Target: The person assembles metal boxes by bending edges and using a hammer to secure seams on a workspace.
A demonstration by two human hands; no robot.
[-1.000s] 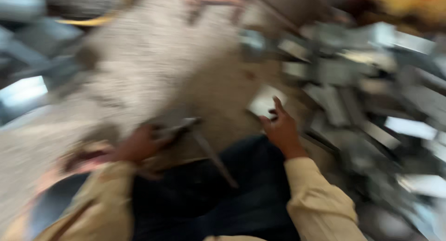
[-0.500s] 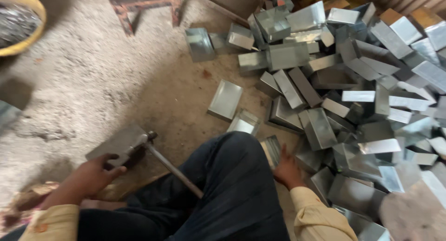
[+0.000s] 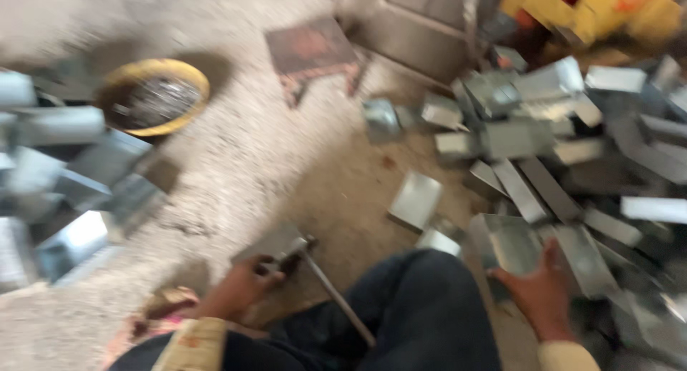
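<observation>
My left hand [image 3: 242, 289] rests on a flat metal block [image 3: 272, 243] on the ground, beside a hammer-like tool whose thin handle [image 3: 336, 299] slants toward my knee. My right hand [image 3: 538, 289] grips the near edge of a shiny folded sheet-metal box piece [image 3: 509, 243] at the front of the pile. My dark trouser leg [image 3: 422, 314] lies between both hands. The picture is motion-blurred.
A big heap of similar sheet-metal pieces [image 3: 572, 142] fills the right side. More of them are stacked at the left [image 3: 64, 178]. A yellow-rimmed bowl [image 3: 154, 99] with grey scraps sits at the back left, a small rusty stool [image 3: 311, 52] beyond it.
My right hand has closed on a metal piece and lifted its edge out of the pile. The view has swung left and up; the left hand stays by the block.
</observation>
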